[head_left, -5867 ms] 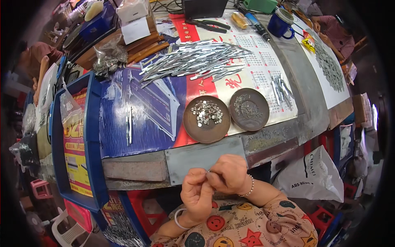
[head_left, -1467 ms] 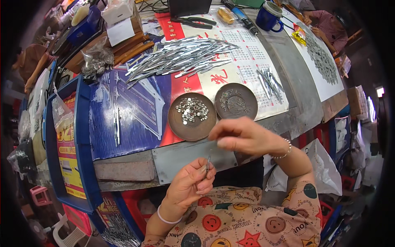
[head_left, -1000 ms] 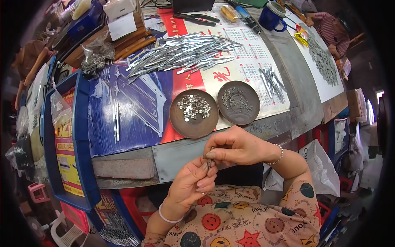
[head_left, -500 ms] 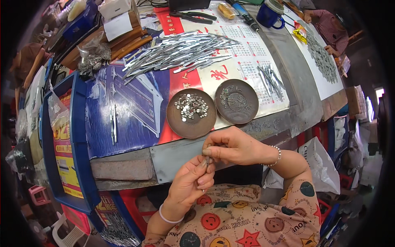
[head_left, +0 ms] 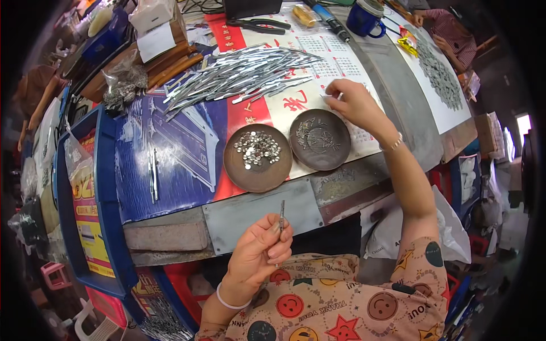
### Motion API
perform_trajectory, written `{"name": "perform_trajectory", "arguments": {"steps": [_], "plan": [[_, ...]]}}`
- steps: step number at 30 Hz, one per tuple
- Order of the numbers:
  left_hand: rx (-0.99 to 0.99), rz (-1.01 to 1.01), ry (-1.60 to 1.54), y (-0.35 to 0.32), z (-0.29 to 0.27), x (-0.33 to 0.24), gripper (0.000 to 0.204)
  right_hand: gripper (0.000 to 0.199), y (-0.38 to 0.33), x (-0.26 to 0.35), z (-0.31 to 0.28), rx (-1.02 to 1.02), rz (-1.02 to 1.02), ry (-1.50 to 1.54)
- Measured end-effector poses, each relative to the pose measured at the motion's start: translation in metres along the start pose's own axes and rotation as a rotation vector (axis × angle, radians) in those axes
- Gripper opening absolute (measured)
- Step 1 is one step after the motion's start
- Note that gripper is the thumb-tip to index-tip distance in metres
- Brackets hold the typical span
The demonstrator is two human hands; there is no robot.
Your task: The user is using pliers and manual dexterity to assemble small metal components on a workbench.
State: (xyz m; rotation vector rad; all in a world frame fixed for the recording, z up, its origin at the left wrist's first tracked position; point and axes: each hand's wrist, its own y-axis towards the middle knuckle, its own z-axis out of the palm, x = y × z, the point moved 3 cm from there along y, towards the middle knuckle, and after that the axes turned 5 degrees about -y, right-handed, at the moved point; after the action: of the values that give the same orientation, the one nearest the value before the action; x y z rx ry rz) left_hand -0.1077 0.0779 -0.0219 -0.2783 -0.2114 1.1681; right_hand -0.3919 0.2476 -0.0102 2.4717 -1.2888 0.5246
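Observation:
My left hand point(head_left: 259, 250) pinches a thin metal strip point(head_left: 282, 211) upright between thumb and fingers, in front of the table edge. Above the right bowl's far rim is my right hand point(head_left: 357, 108), its fingers curled toward the thumb; what lies between the fingertips is too small to make out. This hand covers the spot where a small bunch of strips lay. The left brown bowl point(head_left: 250, 179) holds small shiny round discs point(head_left: 259, 149). Short thin metal pins point(head_left: 318, 136) lie in the right dark bowl point(head_left: 335, 159). Beyond the bowls spreads a big heap of metal strips point(head_left: 244, 74).
Black-handled pliers point(head_left: 259, 24), a blue-and-black tool point(head_left: 330, 20) and a blue mug point(head_left: 365, 20) stand at the back. A blue tray point(head_left: 108, 199) flanks the left side. Another person point(head_left: 452, 37) sits at the far right by a pile of grey pieces point(head_left: 438, 74).
My right hand has left the strip and moved up and right, past the right bowl. The left hand keeps hold of the strip, whose upper end now shows. The view has shifted slightly.

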Motion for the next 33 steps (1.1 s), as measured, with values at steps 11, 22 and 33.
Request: {"name": "perform_trajectory", "arguments": {"steps": [11, 22, 33], "plan": [[0.041, -0.033, -0.078, -0.002, -0.003, -0.002, 0.012, 0.008, 0.052, 0.019, -0.001, 0.405, -0.068, -0.255], [0.069, -0.047, -0.146, -0.006, -0.006, -0.005, 0.011, 0.009, -0.012, 0.019, -0.02, 0.127, 0.244, 0.758], [0.065, -0.036, -0.097, 0.002, -0.003, 0.002, 0.009, 0.009, -0.084, 0.089, -0.009, 0.22, 0.307, 1.151]]}}
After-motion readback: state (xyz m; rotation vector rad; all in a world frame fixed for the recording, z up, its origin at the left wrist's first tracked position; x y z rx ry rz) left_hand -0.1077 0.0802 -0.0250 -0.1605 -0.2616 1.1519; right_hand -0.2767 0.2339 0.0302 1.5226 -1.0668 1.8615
